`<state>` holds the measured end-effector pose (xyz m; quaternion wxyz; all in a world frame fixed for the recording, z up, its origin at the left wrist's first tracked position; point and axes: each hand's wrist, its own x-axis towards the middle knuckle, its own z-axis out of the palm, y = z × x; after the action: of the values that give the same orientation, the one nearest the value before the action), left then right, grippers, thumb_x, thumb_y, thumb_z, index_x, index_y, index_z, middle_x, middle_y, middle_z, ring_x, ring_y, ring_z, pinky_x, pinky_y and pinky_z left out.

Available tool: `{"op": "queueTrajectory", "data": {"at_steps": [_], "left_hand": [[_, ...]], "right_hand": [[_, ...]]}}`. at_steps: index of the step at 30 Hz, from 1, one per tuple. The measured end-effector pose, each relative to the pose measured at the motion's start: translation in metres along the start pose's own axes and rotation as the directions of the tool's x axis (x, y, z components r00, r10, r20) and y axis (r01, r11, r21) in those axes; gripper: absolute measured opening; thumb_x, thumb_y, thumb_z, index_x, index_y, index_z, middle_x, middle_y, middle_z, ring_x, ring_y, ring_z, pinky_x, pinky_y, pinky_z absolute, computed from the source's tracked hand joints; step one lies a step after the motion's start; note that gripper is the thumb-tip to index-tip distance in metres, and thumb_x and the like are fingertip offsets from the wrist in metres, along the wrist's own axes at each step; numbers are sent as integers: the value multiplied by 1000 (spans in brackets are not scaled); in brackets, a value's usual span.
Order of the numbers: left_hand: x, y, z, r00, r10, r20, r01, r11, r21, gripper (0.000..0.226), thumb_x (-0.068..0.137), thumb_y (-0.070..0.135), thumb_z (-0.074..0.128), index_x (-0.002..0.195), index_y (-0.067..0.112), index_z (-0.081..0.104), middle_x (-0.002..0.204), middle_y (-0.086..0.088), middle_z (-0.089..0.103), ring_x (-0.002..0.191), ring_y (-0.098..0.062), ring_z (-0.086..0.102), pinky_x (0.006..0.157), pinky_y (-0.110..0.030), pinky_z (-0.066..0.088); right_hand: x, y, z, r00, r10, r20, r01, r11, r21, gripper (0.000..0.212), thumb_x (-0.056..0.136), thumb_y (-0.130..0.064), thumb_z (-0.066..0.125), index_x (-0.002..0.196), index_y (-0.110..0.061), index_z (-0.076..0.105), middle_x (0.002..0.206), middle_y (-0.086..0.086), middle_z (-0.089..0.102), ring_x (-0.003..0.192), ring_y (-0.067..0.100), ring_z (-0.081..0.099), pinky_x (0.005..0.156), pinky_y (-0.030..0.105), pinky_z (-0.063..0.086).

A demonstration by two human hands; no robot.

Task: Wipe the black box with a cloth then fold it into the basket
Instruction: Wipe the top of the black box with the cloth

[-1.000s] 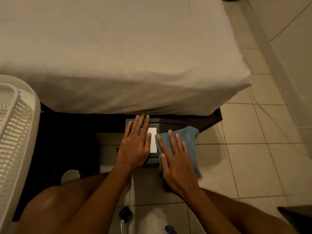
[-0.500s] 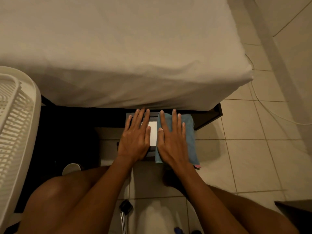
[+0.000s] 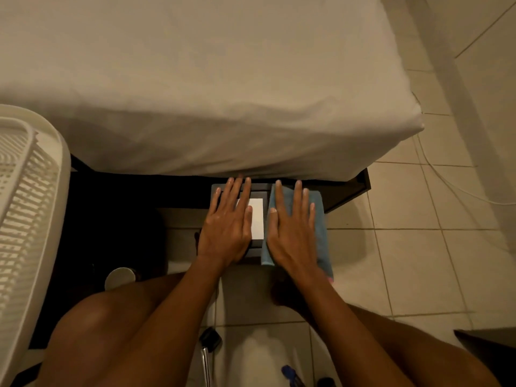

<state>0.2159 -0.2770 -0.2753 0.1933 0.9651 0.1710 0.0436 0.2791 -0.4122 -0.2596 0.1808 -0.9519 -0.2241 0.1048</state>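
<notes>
While the black box (image 3: 259, 245) sits on the tiled floor (image 3: 418, 261), tucked against the dark bed base just under the overhang of the white-sheeted mattress (image 3: 195, 79), the person crouches over it with both palms down. A white label (image 3: 257, 219) shows on the lid between the hands. The right hand (image 3: 291, 233) lies flat on a blue cloth (image 3: 321, 233) spread over the right part of the box, fingers extended and slightly spread, nothing pinched. The left hand (image 3: 227, 227) rests flat on the left part of the lid, fingers straight and close together, seemingly steadying it. I judge this to be the wiping step, not yet the folding. Next would come passes over the part under the left hand and the label, which calls for shifting that hand aside, then gathering the cloth and folding it. A white slatted laundry basket (image 3: 30, 219) waits well apart at the left, beside a knee, so the cloth has a fair reach to travel
</notes>
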Motion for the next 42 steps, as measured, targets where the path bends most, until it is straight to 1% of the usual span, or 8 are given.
{"op": "queueTrajectory", "data": {"at_steps": [4,9,16,25,29,33,38,42], "left_hand": [[0,-1,0,1000,-17,13,17,1000,-24,56,104,35,21,156,22,4,164,1,3,151,-11,-4,124,-38,4],[-1,-1,-1,1000,-17,18,17,999,-30,57,103,37,18,156,24,1,164,1,2,151,-10,-7,124,-36,2],[0,1,-1,999,-12,35,11,999,41,59,102,38,15,155,22,-6,164,0,-5,150,-12,-11,124,-38,-1],[1,2,-1,997,-24,79,17,996,87,61,101,40,11,154,20,-13,163,-2,-13,150,-15,-15,123,-44,-4],[2,3,-1,997,-25,72,17,994,107,61,100,41,8,154,19,-12,163,-3,-12,150,-16,-14,123,-46,-3],[2,3,-1,997,-11,71,4,994,105,61,101,40,9,154,19,-12,163,-2,-13,150,-16,-15,123,-46,-4],[1,2,-2,998,-10,66,5,997,82,61,101,40,10,154,20,-10,164,-2,-10,150,-16,-13,123,-45,-4],[1,4,-3,999,-11,52,7,998,69,60,102,39,14,155,20,-8,164,-3,-5,151,-16,-10,123,-45,-2]], "right_hand": [[15,-2,-1,999,22,-36,-22,1000,-2,61,102,-41,20,154,-37,-11,165,6,-11,151,19,-15,123,44,-5],[-30,9,-3,1000,-7,19,7,1000,-11,62,101,-46,19,153,-38,-13,164,3,-18,151,18,-15,122,42,-8],[18,18,-6,996,81,-42,-83,995,-48,62,102,-45,20,155,-33,-10,164,8,-13,150,22,-16,122,44,-8],[-44,24,-6,993,114,20,-114,993,7,63,100,-46,17,153,-33,-15,160,2,-29,147,18,-26,118,38,-15],[-17,26,-7,992,124,-32,-124,992,-9,62,102,-44,20,153,-35,-13,162,4,-22,149,21,-21,119,38,-12],[33,25,-14,991,115,-68,-114,993,20,55,104,-41,19,156,-28,4,165,9,-6,151,22,-14,123,48,0],[-13,22,-11,991,114,-67,-110,992,58,60,104,-42,20,155,-33,-10,164,4,-17,150,21,-17,121,41,-5],[-11,28,-9,989,138,-60,-138,990,6,61,102,-44,20,155,-34,-9,164,4,-15,150,21,-16,120,39,-6]]}}
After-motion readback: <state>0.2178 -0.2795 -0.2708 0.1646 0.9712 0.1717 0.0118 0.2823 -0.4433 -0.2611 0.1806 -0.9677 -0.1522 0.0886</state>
